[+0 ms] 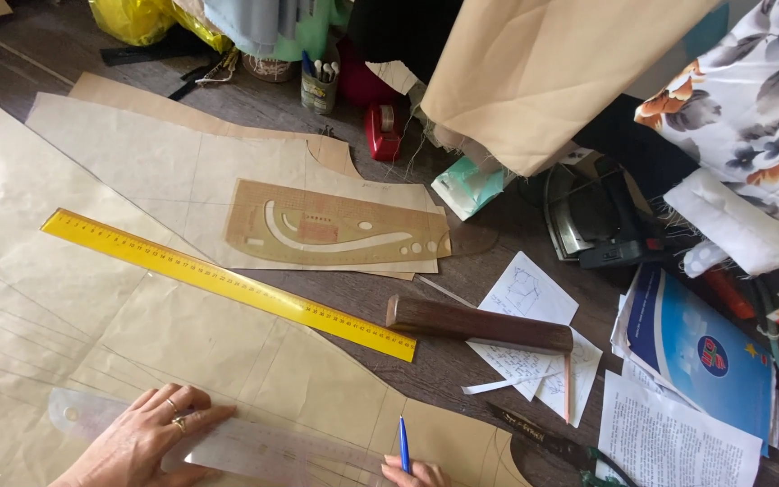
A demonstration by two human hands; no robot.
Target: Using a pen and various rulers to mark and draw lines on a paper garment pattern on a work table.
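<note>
Left hand (142, 439) at 7 o'clock, flat, fingers spread, pressing a clear ruler (236, 445) onto brown pattern paper (254, 361); grips nothing. Yellow ruler (227, 283) runs diagonal, approx centre. Curve template (340, 223) up at 12. Right hand (415, 472) at 6, mostly out of frame, fingers pinched round a blue pen (403, 444), tip up. Wooden roller (480, 325) at 3.
</note>
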